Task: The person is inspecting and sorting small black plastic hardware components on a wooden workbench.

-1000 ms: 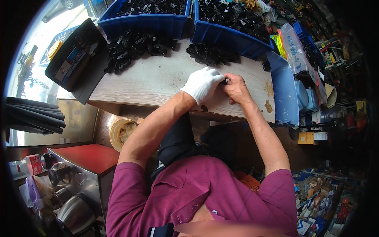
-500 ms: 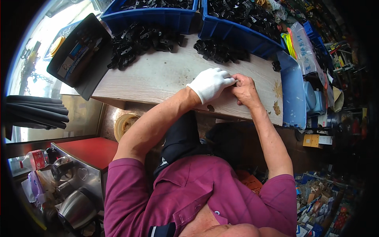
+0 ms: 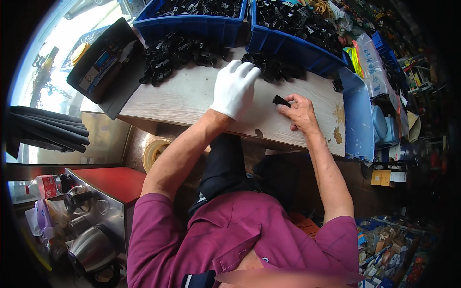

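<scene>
In the head view, I have the bare right hand (image 3: 298,114) right of centre, pinching one small black piece (image 3: 280,101) by its near end over the counter (image 3: 180,101); a slack pinch there could let it tip and drop. The gloved left hand (image 3: 234,90), upper centre, is beside a loose heap of black parts (image 3: 278,69) (its palm is hidden, so I can't tell whether it grips anything), and brushing that heap could scatter pieces.
</scene>
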A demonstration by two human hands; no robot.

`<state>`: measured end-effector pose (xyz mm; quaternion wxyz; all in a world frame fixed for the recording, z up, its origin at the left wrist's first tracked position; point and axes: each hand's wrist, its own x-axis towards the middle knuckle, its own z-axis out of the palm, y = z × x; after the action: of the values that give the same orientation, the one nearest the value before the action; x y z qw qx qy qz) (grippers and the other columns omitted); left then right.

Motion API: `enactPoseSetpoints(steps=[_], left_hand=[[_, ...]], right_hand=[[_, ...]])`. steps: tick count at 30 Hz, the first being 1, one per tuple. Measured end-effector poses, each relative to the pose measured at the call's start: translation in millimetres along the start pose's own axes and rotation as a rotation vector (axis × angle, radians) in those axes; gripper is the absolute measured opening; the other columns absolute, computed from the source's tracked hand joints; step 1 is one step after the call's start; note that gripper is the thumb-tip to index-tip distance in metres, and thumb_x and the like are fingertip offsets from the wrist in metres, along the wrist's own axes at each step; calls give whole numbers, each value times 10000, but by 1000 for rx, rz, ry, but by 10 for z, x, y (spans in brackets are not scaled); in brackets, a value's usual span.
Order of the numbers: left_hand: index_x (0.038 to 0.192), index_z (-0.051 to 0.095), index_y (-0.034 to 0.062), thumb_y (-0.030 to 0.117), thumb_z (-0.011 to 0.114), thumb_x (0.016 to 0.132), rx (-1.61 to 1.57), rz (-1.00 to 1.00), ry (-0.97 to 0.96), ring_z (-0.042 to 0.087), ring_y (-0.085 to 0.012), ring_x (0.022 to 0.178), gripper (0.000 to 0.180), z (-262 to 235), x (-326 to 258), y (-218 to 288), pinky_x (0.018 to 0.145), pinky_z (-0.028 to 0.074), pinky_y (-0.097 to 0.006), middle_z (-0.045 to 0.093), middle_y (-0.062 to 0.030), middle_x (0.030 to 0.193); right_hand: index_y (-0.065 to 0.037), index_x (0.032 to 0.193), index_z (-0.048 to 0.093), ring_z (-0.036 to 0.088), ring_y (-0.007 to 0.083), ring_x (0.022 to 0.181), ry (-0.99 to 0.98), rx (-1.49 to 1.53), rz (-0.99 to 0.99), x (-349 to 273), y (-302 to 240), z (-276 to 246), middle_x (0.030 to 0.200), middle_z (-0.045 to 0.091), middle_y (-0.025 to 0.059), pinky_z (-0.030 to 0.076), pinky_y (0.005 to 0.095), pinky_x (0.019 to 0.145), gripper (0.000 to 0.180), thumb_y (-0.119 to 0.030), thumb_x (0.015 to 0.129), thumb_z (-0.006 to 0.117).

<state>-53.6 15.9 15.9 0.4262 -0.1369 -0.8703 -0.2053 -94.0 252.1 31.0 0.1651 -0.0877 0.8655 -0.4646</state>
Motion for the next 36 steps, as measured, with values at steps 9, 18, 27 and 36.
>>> enactPoseSetpoints(steps=[9, 18, 27, 36], left_hand=[[886, 634, 166, 139, 671, 770, 647, -61, -110, 616, -262, 926, 125, -204, -84, -1053, 695, 468, -426, 641, -14, 917], [826, 611, 161, 213, 741, 787, 441, 50, -46, 618, -240, 841, 145, -273, -118, -870, 686, 438, -418, 625, -9, 809], [951, 637, 85, 140, 685, 883, 193, 22, -309, 655, -302, 794, 100, -233, -274, -407, 705, 535, -421, 675, -93, 864], [1148, 701, 50, 195, 715, 915, 116, -256, -365, 647, -355, 947, 275, -202, -247, -355, 831, 548, -426, 713, -141, 1058]], right_hand=[[15, 1068, 606, 475, 85, 385, 142, 432, 71, 9, 74, -62, 612, 569, 12, 471, 266, 361, 366, -195, 845, 807], [-60, 1106, 611, 522, 155, 425, 743, 603, 203, 386, 533, -909, 618, 536, 43, 628, 413, 504, 357, -221, 860, 814], [-62, 1077, 649, 476, 134, 418, 555, 494, 257, 630, 427, -737, 654, 511, 26, 594, 382, 483, 267, -219, 902, 774], [-48, 1169, 687, 477, 133, 448, 506, 249, 331, 954, 48, -433, 752, 597, 60, 563, 354, 459, 444, -321, 844, 818]])
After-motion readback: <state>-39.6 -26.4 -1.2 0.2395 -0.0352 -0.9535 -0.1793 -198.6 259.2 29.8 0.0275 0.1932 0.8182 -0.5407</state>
